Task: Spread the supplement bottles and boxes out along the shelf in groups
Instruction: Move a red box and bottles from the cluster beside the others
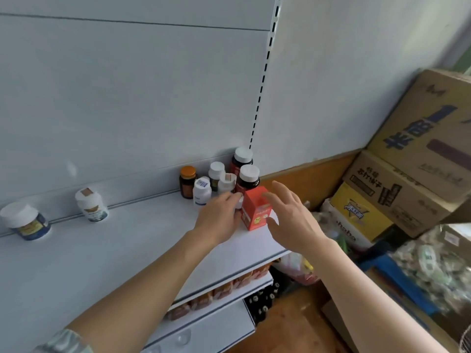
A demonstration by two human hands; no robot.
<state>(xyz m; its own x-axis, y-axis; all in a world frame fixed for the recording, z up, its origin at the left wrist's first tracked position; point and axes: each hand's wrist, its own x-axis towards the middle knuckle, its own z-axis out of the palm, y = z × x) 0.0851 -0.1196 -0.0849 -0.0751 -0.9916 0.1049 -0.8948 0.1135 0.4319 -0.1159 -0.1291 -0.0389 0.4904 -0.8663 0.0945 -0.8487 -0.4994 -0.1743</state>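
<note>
On the white shelf point(114, 253), a cluster stands at the right end: two dark bottles with white caps point(247, 179), several white bottles point(202, 190), an amber bottle with a gold cap point(187, 182) and an orange box point(254, 212) in front. My left hand point(219, 220) reaches in from the left, its fingers curled round a small white bottle point(239, 204) just beside the box. On the box's right side my right hand point(293, 217) hovers with fingers spread, holding nothing. Further left along the shelf stand a white bottle with a tan top point(91, 206) and a blue-labelled jar point(25, 221), apart from each other.
The slotted upright point(265, 72) marks the shelf's right end. Stacked cardboard boxes point(420, 149) and a yellow box point(356, 212) stand to the right. A lower shelf point(224, 299) carries orange packets, with dark bottles point(262, 301) beneath. A blue crate point(407, 284) and bagged goods point(433, 263) sit on the floor.
</note>
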